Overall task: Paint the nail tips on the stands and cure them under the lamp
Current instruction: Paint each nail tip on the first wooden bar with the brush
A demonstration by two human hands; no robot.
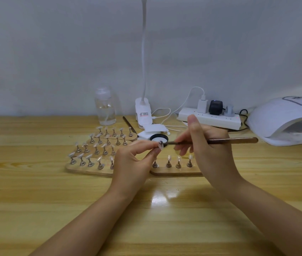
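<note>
My left hand point(134, 159) pinches one small nail stand point(160, 145) with a nail tip on top, lifted above the table. My right hand point(206, 143) grips a thin brown brush point(233, 140) that lies level, its tip touching that nail tip. Under my hands lies a wooden board point(176, 171) with three more nail tips on metal stands point(178, 162). To the left, several wooden boards point(89, 169) carry rows of nail tips on stands. The white curing lamp point(285, 122) stands at the far right, its opening facing me.
A round black-rimmed jar point(159, 139) sits just behind my hands. A clear bottle point(105, 108), a white clip lamp with a tall gooseneck point(143, 111), a power strip point(209, 118) with plugs and cables, and a second brush point(128, 122) line the back near the wall.
</note>
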